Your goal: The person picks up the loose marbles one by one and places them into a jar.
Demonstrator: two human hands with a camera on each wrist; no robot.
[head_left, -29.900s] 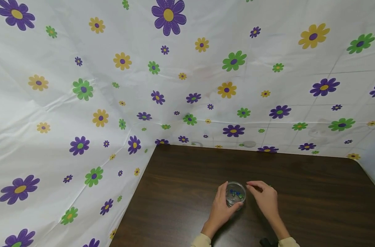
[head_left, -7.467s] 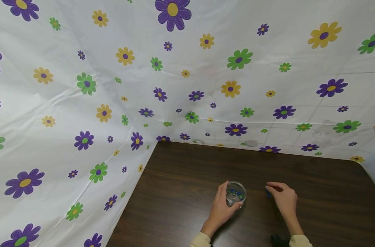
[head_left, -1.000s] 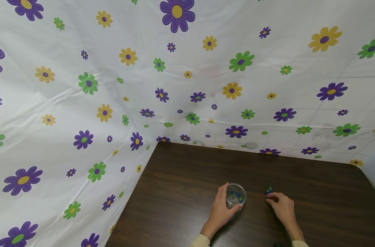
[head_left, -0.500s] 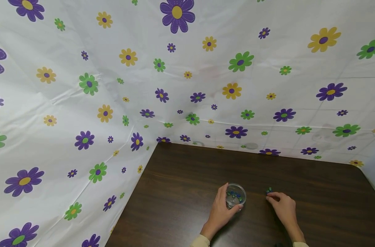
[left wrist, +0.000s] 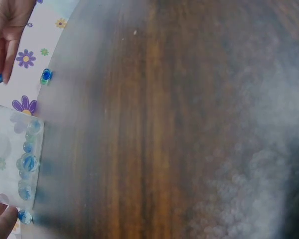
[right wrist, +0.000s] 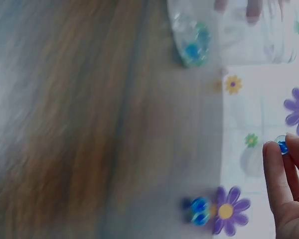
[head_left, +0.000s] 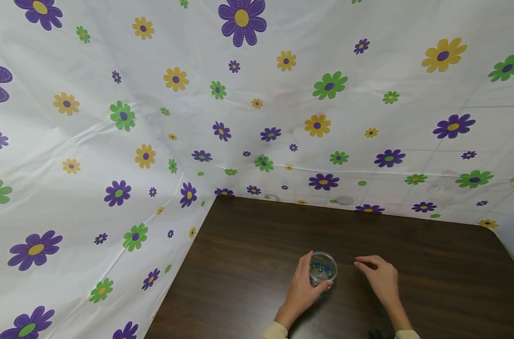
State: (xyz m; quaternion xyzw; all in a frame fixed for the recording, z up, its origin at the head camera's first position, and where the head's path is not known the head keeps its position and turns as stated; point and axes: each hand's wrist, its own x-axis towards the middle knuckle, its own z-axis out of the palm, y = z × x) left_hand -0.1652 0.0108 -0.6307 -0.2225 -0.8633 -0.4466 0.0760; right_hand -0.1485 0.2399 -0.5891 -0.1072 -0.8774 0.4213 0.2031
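The left hand (head_left: 302, 288) grips a clear cup (head_left: 325, 258) holding marbles (head_left: 321, 267). Right of the cup, the right hand (head_left: 381, 278) pinches a blue marble (right wrist: 283, 146).

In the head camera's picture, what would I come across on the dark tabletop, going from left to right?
The person's left hand, then the clear container with blue and green marbles inside, then the right hand.
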